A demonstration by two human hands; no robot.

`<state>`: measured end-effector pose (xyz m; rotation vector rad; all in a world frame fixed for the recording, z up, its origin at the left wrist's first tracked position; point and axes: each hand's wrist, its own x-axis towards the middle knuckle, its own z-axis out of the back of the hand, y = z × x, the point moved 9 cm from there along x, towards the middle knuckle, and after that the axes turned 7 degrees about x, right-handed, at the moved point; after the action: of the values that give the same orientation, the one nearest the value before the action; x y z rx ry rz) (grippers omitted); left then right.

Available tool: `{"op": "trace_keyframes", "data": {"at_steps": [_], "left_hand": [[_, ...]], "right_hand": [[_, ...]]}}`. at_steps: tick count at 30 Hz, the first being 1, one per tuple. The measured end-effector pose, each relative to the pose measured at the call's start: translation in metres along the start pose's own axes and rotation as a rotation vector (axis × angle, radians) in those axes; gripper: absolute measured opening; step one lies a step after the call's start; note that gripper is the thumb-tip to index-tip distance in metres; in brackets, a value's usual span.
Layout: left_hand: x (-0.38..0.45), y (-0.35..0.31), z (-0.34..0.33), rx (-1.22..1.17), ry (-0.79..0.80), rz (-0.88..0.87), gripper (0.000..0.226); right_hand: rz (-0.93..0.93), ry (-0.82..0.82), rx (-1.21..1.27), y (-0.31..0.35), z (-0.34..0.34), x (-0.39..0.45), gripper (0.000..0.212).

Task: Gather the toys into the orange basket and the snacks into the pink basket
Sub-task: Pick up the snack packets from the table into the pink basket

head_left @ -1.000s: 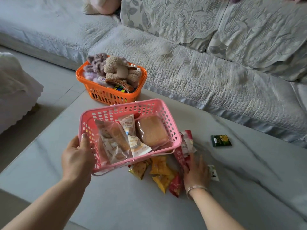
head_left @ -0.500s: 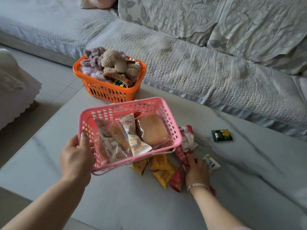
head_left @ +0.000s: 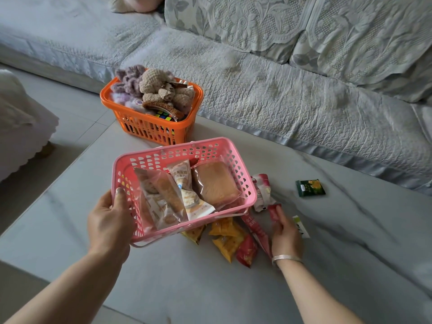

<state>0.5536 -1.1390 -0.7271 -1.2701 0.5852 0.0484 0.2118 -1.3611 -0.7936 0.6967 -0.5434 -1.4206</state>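
Sofa (head_left: pixel 292 108) fills the upper half of the frame, under a quilted cover. The pale marbled surface (head_left: pixel 350 242) takes the lower half.

Orange basket (head_left: pixel 152 127) stands on the surface at upper centre-left, heaped with knitted and plush toys; a colour cube shows at its near wall. No toy is seen outside it, so that half of the task is judged complete.

Pink basket (head_left: pixel 236 174) sits at frame centre, tilted, its near-left corner raised. It holds several wrapped snacks, a flat cake pack at its right end. The left hand (head_left: pixel 109 225) grips its left rim, thumb over the edge and inside.

Loose snacks lie below and right of the pink basket: yellow packets (head_left: pixel 228 239) and a red packet (head_left: pixel 246 252) just beside its near edge, partly under it; a long red stick pack (head_left: pixel 257 232) running from upper left to lower right; a white-and-pink pouch (head_left: pixel 263 191) beside the basket's right wall; a green-and-white sachet (head_left: pixel 301 226) right of the hand; a dark green packet (head_left: pixel 310 188) well apart, farther right.

The right hand (head_left: pixel 286 235) lies on the surface among these, fingers curled over a small red packet (head_left: pixel 274 211); whether it is properly pinched cannot be told.

Judgement: the pick-up is in hand. The pink basket's open mouth lies directly left of and above the right hand, the nearer hand to all loose snacks, so a short leftward carry suffices.
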Motion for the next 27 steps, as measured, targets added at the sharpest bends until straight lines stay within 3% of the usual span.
{"op": "trace_keyframes", "data": {"at_steps": [5, 9, 13, 15, 18, 21, 23, 25, 27], "left_hand": [[-0.004, 0.0, -0.007, -0.002, 0.015, 0.001, 0.018], [-0.007, 0.002, -0.012, 0.015, 0.019, -0.005, 0.021], [-0.013, 0.001, -0.023, -0.004, 0.053, -0.011, 0.022], [-0.015, 0.002, -0.027, -0.016, 0.073, -0.009, 0.026], [-0.017, 0.003, -0.031, -0.025, 0.092, -0.016, 0.033], [-0.018, 0.003, -0.029, -0.027, 0.091, -0.018, 0.034], [-0.021, 0.002, -0.031, -0.022, 0.102, -0.036, 0.032], [-0.023, 0.004, -0.032, -0.018, 0.106, -0.041, 0.03], [-0.024, 0.008, -0.032, -0.029, 0.097, -0.027, 0.026]], "right_hand": [[0.143, -0.143, 0.043, 0.051, 0.044, 0.021, 0.05], [0.508, -0.273, 0.095, 0.149, 0.084, 0.017, 0.048], [0.783, -0.198, 0.12, 0.242, 0.074, -0.014, 0.044], [0.749, -0.099, 0.136, 0.266, 0.056, -0.021, 0.042], [0.521, 0.127, 0.064, 0.264, 0.013, -0.009, 0.037], [0.336, 0.538, -0.355, 0.226, -0.048, -0.01, 0.05], [0.201, 0.759, -0.35, 0.2, -0.072, -0.018, 0.063], [0.157, 0.794, -0.276, 0.193, -0.08, -0.018, 0.068], [0.195, 0.726, -0.316, 0.194, -0.077, -0.014, 0.067]]}}
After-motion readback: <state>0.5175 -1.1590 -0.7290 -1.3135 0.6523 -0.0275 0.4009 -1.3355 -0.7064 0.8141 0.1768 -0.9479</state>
